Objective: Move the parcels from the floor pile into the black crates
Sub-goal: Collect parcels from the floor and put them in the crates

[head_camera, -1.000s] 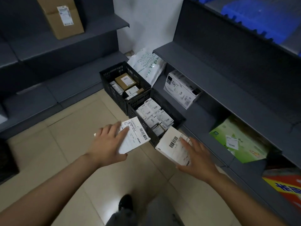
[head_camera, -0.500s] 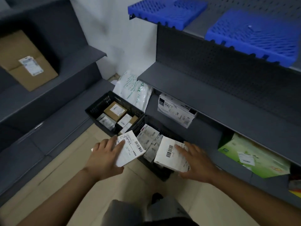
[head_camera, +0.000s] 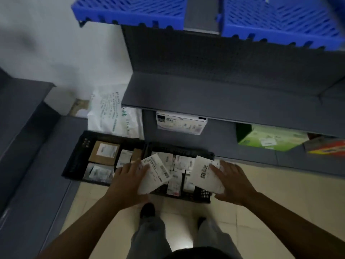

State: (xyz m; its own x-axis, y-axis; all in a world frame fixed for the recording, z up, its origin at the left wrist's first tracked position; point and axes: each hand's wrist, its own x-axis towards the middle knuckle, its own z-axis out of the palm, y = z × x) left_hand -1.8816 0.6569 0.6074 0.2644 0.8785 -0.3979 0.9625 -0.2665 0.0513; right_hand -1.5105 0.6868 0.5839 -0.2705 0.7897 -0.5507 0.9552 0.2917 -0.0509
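Two black crates stand side by side on the floor under the shelves. The left crate [head_camera: 74, 165] holds a brown box and a few small parcels. The right crate [head_camera: 202, 196] is packed with several white labelled parcels. My left hand [head_camera: 127, 182] holds a white parcel [head_camera: 155, 174] with a barcode label over the near left edge of the right crate. My right hand [head_camera: 235, 182] holds another white parcel [head_camera: 205, 174] with a barcode over the right part of the same crate. Both parcels are tilted.
A grey shelf unit [head_camera: 224, 101] overhangs the crates, with blue trays [head_camera: 280, 21] on top. Under it lie a white box [head_camera: 181, 124], a green box [head_camera: 270, 137] and a white plastic bag [head_camera: 113, 113]. Another grey shelf [head_camera: 28, 146] runs along the left. My feet stand on beige tiles [head_camera: 280, 193].
The view has swung closer and more directly above the crates. Both hands have carried their parcels forward, from in front of the right crate to above it.
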